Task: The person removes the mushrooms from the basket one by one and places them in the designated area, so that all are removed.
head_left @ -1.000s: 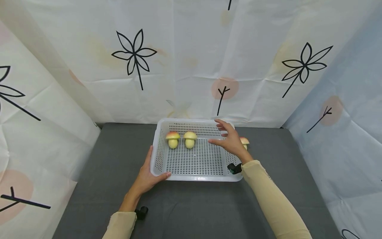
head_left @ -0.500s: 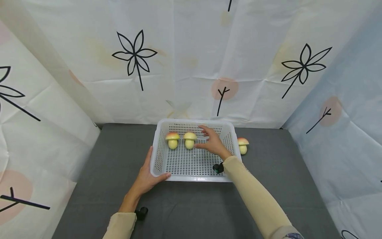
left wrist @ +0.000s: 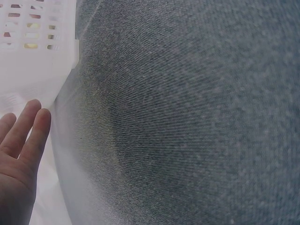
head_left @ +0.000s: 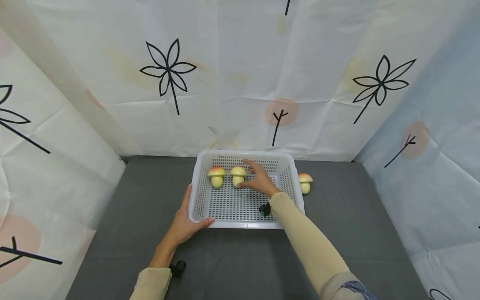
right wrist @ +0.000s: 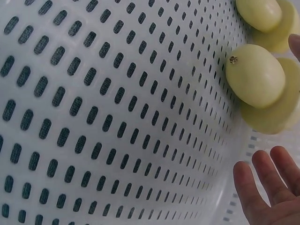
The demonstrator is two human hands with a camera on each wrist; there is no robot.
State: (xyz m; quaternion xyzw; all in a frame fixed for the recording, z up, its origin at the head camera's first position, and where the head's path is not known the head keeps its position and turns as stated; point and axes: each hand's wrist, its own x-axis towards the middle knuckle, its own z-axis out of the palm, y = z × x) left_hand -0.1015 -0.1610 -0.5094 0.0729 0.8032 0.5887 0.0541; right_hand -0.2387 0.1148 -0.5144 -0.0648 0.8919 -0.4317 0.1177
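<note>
The basket (head_left: 243, 224) is white, the mushrooms (head_left: 216, 182) yellow (two caps (head_left: 305, 177) tinged red).

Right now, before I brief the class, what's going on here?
A person has the left grip resting on the near left corner of the basket. The right grip is spread beside the middle mushroom in the basket, not yet holding it. The left mushroom is in there too; the right mushroom sits outside, on the table.
</note>
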